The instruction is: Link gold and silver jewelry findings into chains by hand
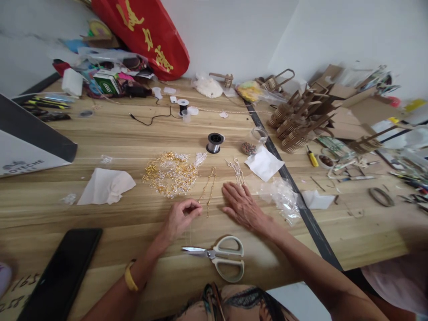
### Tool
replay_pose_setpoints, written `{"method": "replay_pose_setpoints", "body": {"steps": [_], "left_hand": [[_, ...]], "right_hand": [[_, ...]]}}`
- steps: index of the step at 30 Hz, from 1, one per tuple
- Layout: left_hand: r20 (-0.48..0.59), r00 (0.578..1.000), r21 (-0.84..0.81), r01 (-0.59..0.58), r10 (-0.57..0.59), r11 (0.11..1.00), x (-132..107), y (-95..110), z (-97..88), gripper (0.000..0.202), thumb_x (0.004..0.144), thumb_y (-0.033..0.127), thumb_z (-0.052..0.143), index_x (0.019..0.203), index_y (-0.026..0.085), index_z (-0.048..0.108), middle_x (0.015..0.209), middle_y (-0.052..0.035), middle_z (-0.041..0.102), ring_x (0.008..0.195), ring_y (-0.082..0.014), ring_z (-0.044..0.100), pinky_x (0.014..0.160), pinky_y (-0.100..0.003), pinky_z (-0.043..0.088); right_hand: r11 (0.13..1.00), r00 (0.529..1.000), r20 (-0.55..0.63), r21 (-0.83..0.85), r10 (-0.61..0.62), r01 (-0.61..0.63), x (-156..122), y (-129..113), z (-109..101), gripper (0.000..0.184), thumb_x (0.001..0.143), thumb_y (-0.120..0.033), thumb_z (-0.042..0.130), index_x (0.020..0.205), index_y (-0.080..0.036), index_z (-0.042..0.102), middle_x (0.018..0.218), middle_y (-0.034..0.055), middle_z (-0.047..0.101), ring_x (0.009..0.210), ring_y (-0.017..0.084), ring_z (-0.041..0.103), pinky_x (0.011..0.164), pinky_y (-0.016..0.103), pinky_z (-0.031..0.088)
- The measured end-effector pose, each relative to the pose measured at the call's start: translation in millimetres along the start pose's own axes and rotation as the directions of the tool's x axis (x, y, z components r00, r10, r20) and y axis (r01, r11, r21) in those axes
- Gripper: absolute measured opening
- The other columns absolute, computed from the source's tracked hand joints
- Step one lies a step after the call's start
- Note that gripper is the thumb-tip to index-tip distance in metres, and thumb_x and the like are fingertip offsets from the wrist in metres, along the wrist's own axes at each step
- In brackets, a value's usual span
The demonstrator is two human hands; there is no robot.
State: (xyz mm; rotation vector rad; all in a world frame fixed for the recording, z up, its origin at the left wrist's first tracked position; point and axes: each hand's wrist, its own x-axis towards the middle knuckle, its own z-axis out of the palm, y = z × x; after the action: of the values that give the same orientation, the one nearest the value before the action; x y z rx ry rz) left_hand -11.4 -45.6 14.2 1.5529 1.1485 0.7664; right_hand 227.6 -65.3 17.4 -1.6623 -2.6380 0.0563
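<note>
My left hand [180, 217] is closed in a pinch at the near end of a thin gold beaded chain [211, 186], which lies in a narrow loop on the table. Flat on the wood, with fingers stretched out, my right hand [241, 206] touches the near ends of several silver-and-gold chains [236, 169]. Beyond my left hand spreads a tangled pile of gold and silver beaded strands [170, 174]. Scissors with cream handles [214, 255] lie partly open between my forearms, blades pointing left.
A spool of wire [215, 142] stands behind the chains. White paper [265, 164], a jar of beads [256, 140] and clear plastic bags [284, 200] lie right. Left are a tissue [106, 186] and a black phone [60, 276]. Small woven baskets [294, 120] cluster far right.
</note>
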Motion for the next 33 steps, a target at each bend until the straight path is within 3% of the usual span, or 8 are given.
{"method": "replay_pose_setpoints", "body": {"steps": [7, 15, 19, 22, 25, 30, 33], "left_hand": [[0.005, 1.000, 0.002, -0.005, 0.005, 1.000, 0.1, -0.1, -0.1, 0.016, 0.073, 0.030, 0.060, 0.070, 0.015, 0.064, 0.062, -0.0021, 0.066, 0.060, -0.0131, 0.058, 0.059, -0.023, 0.044], [0.001, 1.000, 0.002, 0.003, -0.003, 1.000, -0.4, 3.4, -0.9, 0.015, 0.073, 0.029, 0.060, 0.070, 0.015, 0.064, 0.063, -0.0024, 0.066, 0.060, -0.0135, 0.059, 0.060, -0.024, 0.045], [0.007, 1.000, -0.014, 0.004, -0.004, 1.000, -0.1, 2.8, -0.7, 0.015, 0.072, 0.028, 0.061, 0.070, 0.014, 0.064, 0.063, -0.0030, 0.066, 0.060, -0.0135, 0.059, 0.060, -0.023, 0.046], [0.004, 1.000, -0.030, 0.007, -0.007, 1.000, -0.1, 0.7, 0.0, 0.015, 0.072, 0.028, 0.061, 0.070, 0.014, 0.063, 0.063, -0.0030, 0.066, 0.061, -0.0134, 0.059, 0.059, -0.023, 0.046], [0.001, 1.000, -0.034, 0.001, -0.001, 0.999, -0.3, -0.5, 0.0, 0.015, 0.072, 0.028, 0.060, 0.071, 0.013, 0.063, 0.063, -0.0033, 0.065, 0.060, -0.0134, 0.059, 0.059, -0.023, 0.046], [0.002, 1.000, -0.012, -0.030, 0.030, 0.999, -0.7, 0.3, -1.6, 0.016, 0.074, 0.029, 0.060, 0.070, 0.014, 0.063, 0.063, -0.0029, 0.066, 0.060, -0.0130, 0.059, 0.059, -0.023, 0.046], [-0.010, 0.999, -0.009, -0.041, 0.041, 0.999, -0.8, 1.5, -2.2, 0.015, 0.073, 0.029, 0.060, 0.069, 0.014, 0.063, 0.062, -0.0024, 0.066, 0.058, -0.0127, 0.059, 0.059, -0.023, 0.047]], "right_hand": [[0.999, 0.999, 0.027, 0.018, -0.034, 0.033, -20.4, -15.4, -3.0, 0.055, 0.095, -0.043, 0.034, 0.142, -0.016, 0.029, 0.148, 0.0099, 0.028, 0.137, 0.026, 0.023, 0.110, 0.051, 0.021], [0.995, 0.996, 0.004, 0.037, -0.093, 0.093, -38.8, -19.3, -10.9, 0.046, 0.094, -0.034, 0.040, 0.136, -0.016, 0.039, 0.142, 0.0096, 0.039, 0.132, 0.026, 0.031, 0.106, 0.050, 0.030], [0.986, 0.987, -0.007, 0.042, -0.160, 0.160, -35.9, -12.6, -14.9, 0.035, 0.092, -0.014, 0.040, 0.126, -0.015, 0.049, 0.131, 0.0101, 0.051, 0.121, 0.024, 0.042, 0.103, 0.046, 0.034], [0.979, 0.980, 0.034, 0.062, -0.197, 0.194, -27.1, -8.5, -19.7, 0.023, 0.090, -0.011, 0.043, 0.108, -0.015, 0.058, 0.107, 0.0105, 0.060, 0.102, 0.022, 0.052, 0.091, 0.040, 0.043], [0.974, 0.969, 0.103, 0.023, -0.225, 0.224, -16.4, -6.1, -23.9, 0.016, 0.090, -0.008, 0.044, 0.092, -0.015, 0.058, 0.090, 0.0081, 0.059, 0.086, 0.020, 0.053, 0.080, 0.035, 0.046], [0.965, 0.961, 0.140, -0.074, -0.239, 0.251, -8.1, -5.8, -27.1, 0.020, 0.088, -0.005, 0.039, 0.091, -0.016, 0.056, 0.090, 0.0085, 0.058, 0.086, 0.021, 0.052, 0.075, 0.035, 0.044], [0.966, 0.966, 0.107, -0.085, -0.236, 0.246, -14.0, -5.2, -24.0, 0.027, 0.085, -0.004, 0.036, 0.100, -0.018, 0.055, 0.098, 0.0099, 0.059, 0.094, 0.023, 0.053, 0.080, 0.037, 0.042]]}}
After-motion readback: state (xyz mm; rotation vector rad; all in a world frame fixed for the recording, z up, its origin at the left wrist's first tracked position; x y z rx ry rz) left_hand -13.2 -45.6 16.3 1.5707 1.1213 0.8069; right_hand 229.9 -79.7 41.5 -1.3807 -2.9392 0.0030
